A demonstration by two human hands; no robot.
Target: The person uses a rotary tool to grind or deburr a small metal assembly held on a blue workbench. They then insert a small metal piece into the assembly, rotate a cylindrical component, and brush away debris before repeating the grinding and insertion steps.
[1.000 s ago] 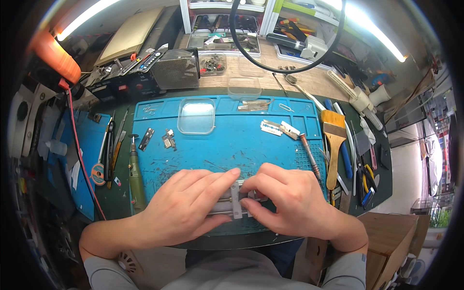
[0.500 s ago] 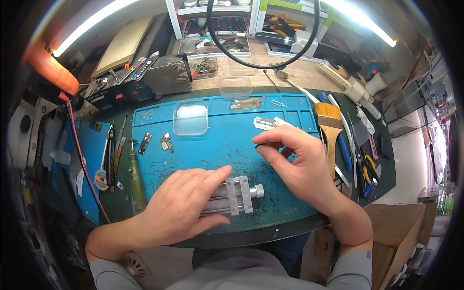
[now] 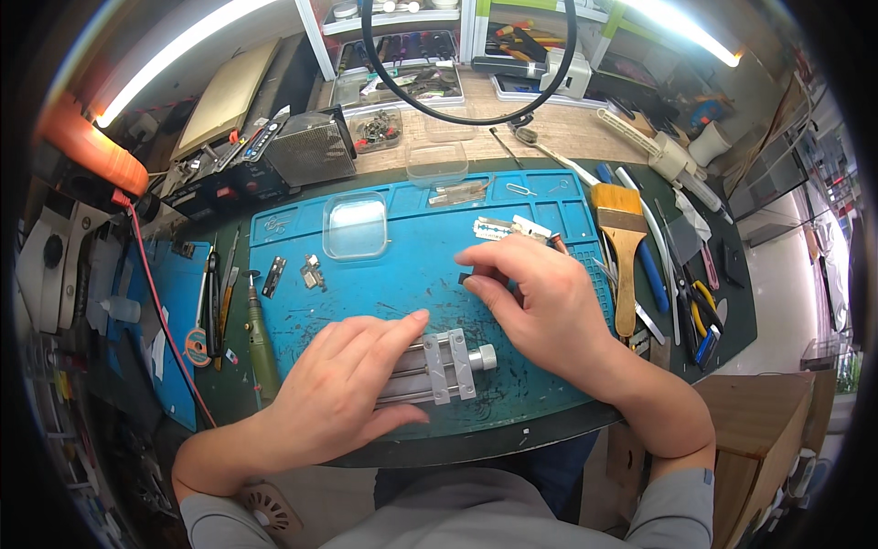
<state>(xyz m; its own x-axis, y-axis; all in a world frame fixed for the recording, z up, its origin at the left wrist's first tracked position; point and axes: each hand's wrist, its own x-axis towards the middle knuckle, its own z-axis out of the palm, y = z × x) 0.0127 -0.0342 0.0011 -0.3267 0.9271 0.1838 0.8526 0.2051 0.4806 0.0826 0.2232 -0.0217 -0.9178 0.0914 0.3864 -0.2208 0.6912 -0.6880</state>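
A small metal clamp (image 3: pixel 448 367) with two rails and a knurled knob lies on the blue work mat (image 3: pixel 366 284). My left hand (image 3: pixel 343 371) lies across its left part, thumb on the near side and fingers on the far side, holding it; that part of the clamp is hidden under the palm. Above the mat, just up and right of the clamp, my right hand (image 3: pixel 535 297) is closed in a pinch. Between thumb and forefinger sits a small flat black piece (image 3: pixel 465 278), partly covered by the fingertips. The clamp's jaws show nothing between them.
A clear plastic box (image 3: pixel 356 226), two small metal parts (image 3: pixel 312 273) and razor blades (image 3: pixel 494 229) lie on the mat. A green rotary tool (image 3: pixel 262 352) is at left, a wide brush (image 3: pixel 626 256) at right. A black ring (image 3: pixel 470 119) hangs overhead.
My right hand has shifted slightly left, and more of the black piece shows at its fingertips. My left hand stays on the clamp. The whole view has shifted a little.
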